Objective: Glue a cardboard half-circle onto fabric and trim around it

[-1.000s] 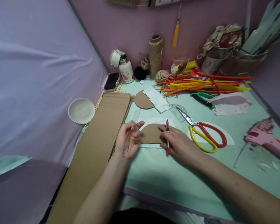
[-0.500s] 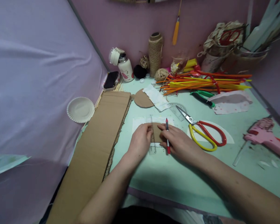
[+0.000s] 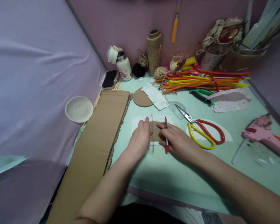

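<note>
A small piece of brown cardboard (image 3: pixel 156 133) with a curved upper edge lies on white paper (image 3: pixel 135 122) in front of me. Across it, upright in the view, runs a clear plastic ruler (image 3: pixel 152 147). My left hand (image 3: pixel 140 137) presses on the ruler's left side, fingers pointing away from me and thumb at its edge. My right hand (image 3: pixel 175 137) has a red-and-black pen (image 3: pixel 166 133) tucked between its fingers, while its fingertips touch the cardboard's right side. Large scissors (image 3: pixel 200 133) with red and yellow handles lie partly open right of that hand.
A long cardboard sheet (image 3: pixel 93 149) lies on the left, beside a paper plate (image 3: pixel 78 109). Behind my hands are a round cardboard piece (image 3: pixel 141 98), a protractor (image 3: pixel 176 109) and pliers (image 3: pixel 202 97). A pink glue gun (image 3: pixel 259 133) rests at the right; a bottle (image 3: pixel 124 67) stands behind.
My left hand has shifted on the ruler, its fingers now reaching farther up, and the ruler stands straighter. My right hand keeps the pen and stays nearly still.
</note>
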Available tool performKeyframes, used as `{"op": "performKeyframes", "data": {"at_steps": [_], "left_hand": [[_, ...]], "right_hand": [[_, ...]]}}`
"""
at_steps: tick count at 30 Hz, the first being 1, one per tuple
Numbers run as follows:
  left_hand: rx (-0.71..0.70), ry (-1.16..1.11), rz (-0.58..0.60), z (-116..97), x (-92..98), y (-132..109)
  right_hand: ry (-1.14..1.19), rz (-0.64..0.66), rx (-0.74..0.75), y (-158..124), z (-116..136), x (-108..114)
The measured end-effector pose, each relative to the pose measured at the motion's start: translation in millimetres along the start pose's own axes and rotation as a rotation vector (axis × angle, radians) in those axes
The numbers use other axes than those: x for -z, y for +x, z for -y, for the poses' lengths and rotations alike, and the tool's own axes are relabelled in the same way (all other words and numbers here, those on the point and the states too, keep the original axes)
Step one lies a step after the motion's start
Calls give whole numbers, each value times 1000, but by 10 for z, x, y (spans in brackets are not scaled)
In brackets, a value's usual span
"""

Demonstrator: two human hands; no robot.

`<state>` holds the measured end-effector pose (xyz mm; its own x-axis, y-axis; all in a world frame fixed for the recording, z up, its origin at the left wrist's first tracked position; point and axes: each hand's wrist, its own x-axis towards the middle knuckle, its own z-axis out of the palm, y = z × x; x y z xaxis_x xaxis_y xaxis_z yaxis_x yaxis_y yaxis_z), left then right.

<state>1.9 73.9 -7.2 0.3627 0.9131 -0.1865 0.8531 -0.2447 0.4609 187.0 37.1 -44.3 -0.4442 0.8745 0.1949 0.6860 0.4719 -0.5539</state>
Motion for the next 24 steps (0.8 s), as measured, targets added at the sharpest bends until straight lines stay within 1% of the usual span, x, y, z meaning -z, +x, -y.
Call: {"op": "performKeyframes", "data": {"at_steps": [4,8,11,24], "left_hand": [[29,14,6,-34,19,15],[68,164,106,-95,61,19],[93,228,142,-123,87,13],[75,225,121,-67,51,6]], "right_hand": [[-7,10,0,1,4,11],[-14,12,10,0,11,22],[-22,3,10,-1,14,19],[-10,5,1,6,22,36]]}}
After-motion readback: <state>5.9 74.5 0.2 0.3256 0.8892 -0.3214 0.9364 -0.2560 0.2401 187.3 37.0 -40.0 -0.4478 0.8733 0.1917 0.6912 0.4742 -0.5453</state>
